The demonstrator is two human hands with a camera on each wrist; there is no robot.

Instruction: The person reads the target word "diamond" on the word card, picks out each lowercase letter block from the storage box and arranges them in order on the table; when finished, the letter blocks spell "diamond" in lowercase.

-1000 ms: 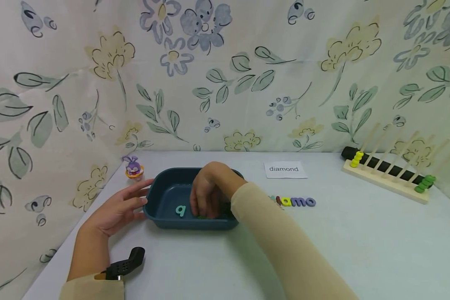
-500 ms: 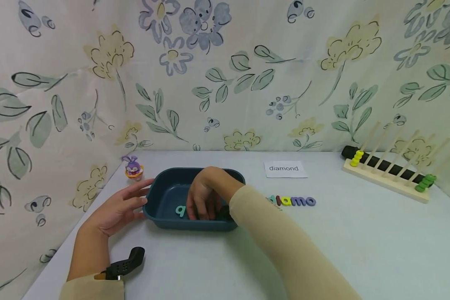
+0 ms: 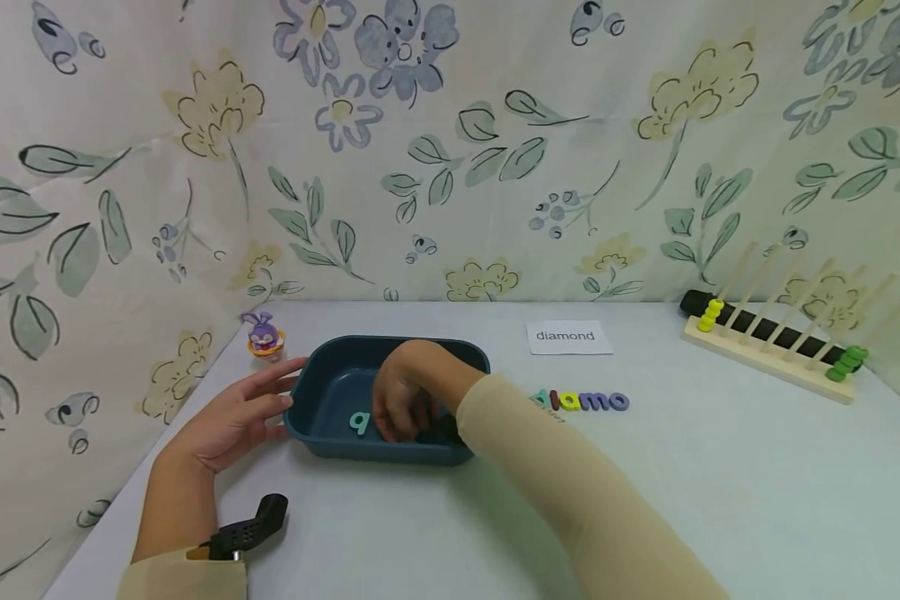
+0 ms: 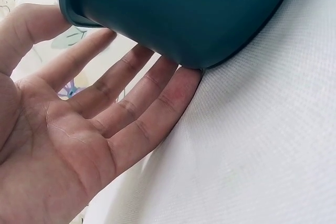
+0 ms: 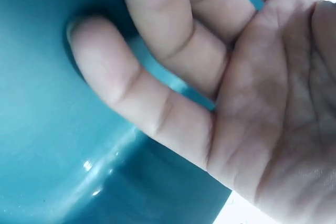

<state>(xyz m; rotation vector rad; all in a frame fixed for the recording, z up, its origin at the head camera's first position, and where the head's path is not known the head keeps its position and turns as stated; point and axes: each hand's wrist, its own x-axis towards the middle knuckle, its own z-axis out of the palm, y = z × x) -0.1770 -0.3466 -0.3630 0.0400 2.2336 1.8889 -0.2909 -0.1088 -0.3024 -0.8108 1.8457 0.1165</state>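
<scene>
A dark teal plastic bin (image 3: 330,450) stands on the white table, a turquoise letter q (image 3: 358,422) lying on its floor. My left hand (image 3: 242,417) touches the bin's left end with spread fingers; in the left wrist view the fingertips meet the outer wall and the thumb is at the rim. My right hand (image 3: 405,396) reaches down inside the bin beside the q. In the right wrist view, its bent fingers (image 5: 100,56) are against the teal surface. Thumb and index tips are hidden, so I cannot tell whether they hold a letter.
Coloured letters (image 3: 594,402) form a row right of the bin, its left end partly behind the right sleeve. Behind them lies a white card (image 3: 568,337) reading "diamond". A purple rabbit toy (image 3: 265,335) stands at back left, a wooden bead rack (image 3: 768,358) at back right.
My right hand shifts slightly left and lower inside the bin, its fingers drawing closer together. A green piece at its fingertips drops from sight. The left hand holds its place.
</scene>
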